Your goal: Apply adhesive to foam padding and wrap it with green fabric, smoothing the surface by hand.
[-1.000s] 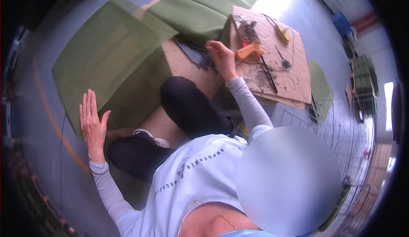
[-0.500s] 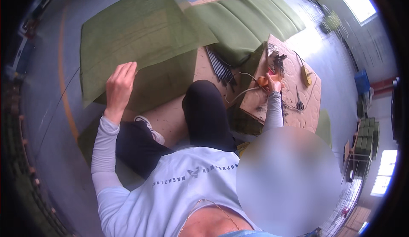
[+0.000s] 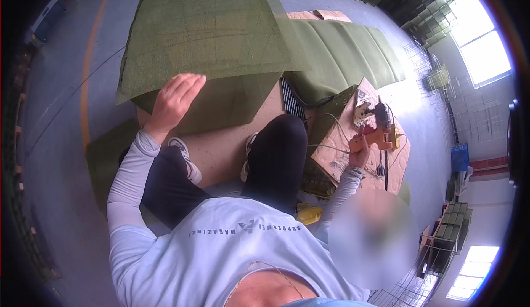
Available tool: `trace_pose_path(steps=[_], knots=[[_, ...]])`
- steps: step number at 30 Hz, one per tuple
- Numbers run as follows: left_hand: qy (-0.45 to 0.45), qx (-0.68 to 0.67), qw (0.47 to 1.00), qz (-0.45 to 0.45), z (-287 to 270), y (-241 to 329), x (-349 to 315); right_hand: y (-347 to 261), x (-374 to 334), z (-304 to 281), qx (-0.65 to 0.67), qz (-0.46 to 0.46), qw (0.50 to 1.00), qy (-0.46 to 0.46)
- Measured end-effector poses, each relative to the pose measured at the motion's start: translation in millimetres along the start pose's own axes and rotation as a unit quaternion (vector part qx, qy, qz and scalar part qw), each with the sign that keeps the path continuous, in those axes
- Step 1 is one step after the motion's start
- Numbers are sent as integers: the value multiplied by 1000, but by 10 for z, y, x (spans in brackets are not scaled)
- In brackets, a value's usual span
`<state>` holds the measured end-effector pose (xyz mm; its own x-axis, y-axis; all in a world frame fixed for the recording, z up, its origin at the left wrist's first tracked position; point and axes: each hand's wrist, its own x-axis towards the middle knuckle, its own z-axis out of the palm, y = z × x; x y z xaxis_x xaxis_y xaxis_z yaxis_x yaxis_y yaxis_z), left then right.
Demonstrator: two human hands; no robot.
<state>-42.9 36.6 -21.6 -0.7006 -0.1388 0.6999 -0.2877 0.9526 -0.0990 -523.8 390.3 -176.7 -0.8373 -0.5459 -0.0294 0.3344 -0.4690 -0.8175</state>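
Grey floor [image 3: 61, 119] beyond green sheet [image 3: 204, 36] edge

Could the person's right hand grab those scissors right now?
Probably not easily: the right hand is wrapped around the orange glue gun. The scissors do lie close by on the tan board, so distance seems no trouble.

The glue gun [image 3: 379, 139] is orange; the thin sheet [image 3: 204, 36], olive green; the ridged panel [image 3: 350, 59], paler green with parallel lines; the cardboard [image 3: 334, 155], tan; the trousers [image 3: 279, 163], black.
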Motion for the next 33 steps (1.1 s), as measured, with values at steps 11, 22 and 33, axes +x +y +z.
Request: trace_pose_path(steps=[11, 22, 33], knots=[[-5, -118, 993, -6, 42, 215, -319, -1083, 673, 2165, 24, -188, 941, -279], [-27, -148, 971, -187, -151, 135, -459, -158, -373, 3708, -97, -160, 816, -547], [36, -241, 935, -256, -304, 59, -438, -205, 79, 4068, -111, -114, 840, -518]])
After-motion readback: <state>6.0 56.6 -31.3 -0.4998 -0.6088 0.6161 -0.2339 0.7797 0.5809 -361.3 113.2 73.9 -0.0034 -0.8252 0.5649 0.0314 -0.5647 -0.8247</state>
